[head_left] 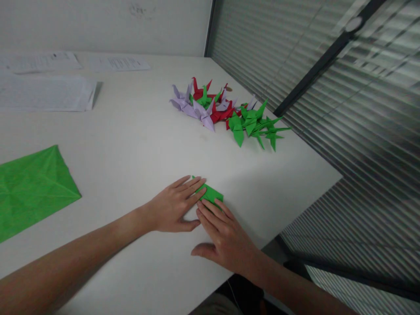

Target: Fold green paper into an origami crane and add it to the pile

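Observation:
A small folded piece of green origami paper lies on the white table, partly covered by my fingers. My left hand rests flat on its left part, fingers stretched out and thumb apart. From the near side, my right hand presses its extended fingertips onto the paper's lower edge, with the thumb spread away to the left. Neither hand grasps the paper; both touch it from above. The paper's left end is mostly hidden under the left fingers.
Several folded paper cranes in green, red and lilac sit in a cluster toward the back right. A larger creased green sheet lies at left. Printed papers are farther back. Window blinds border the table's right side.

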A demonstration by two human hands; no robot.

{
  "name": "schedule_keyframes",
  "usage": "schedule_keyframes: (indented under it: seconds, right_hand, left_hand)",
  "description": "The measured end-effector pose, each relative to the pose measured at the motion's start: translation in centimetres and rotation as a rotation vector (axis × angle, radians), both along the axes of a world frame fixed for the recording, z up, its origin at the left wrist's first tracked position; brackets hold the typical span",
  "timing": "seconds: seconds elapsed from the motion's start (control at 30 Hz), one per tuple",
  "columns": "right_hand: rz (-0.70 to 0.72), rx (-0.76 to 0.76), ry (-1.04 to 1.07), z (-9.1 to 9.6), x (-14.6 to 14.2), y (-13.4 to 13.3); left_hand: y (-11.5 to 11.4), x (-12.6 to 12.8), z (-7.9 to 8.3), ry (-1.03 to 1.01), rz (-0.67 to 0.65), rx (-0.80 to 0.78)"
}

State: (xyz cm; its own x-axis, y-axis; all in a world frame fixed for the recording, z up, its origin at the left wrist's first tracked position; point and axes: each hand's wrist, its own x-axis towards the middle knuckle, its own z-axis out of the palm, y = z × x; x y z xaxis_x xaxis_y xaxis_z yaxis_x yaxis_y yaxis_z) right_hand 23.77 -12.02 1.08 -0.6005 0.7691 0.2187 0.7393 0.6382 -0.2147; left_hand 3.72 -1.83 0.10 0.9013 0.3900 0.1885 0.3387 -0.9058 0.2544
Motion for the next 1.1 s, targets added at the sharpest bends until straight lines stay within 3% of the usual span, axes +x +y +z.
schedule_keyframes:
  seconds: [0.4, 0.57, 0.67, 0.87, 1.1]
  right_hand:
    - [0.079, -0.046, 0.080, 0.4, 0.6, -1.5]
    - [0.047, 0.009, 0.245, 0.8, 2.3, -0.4]
    - [-0.003, 0.043, 0.219, 1.2, 4.0, 1.0]
    - [0.104, -0.119, 0.060, 1.6, 4.8, 2.5]
    - [0.164, -0.203, 0.103, 1.8, 4.2, 3.8]
  left_hand:
    - [0.2, -0.2, -0.3, -0.018, -0.017, 0.019]
    - [0.3, -0.3, -0.3, -0.028, -0.034, 0.014]
    - [0.3, -0.3, -0.2, -0.045, -0.034, 0.011]
    - [0.2, -0.4, 0.1, -0.091, -0.030, 0.047]
    - [0.2, -0.5, 0.0, -0.156, -0.131, 0.002]
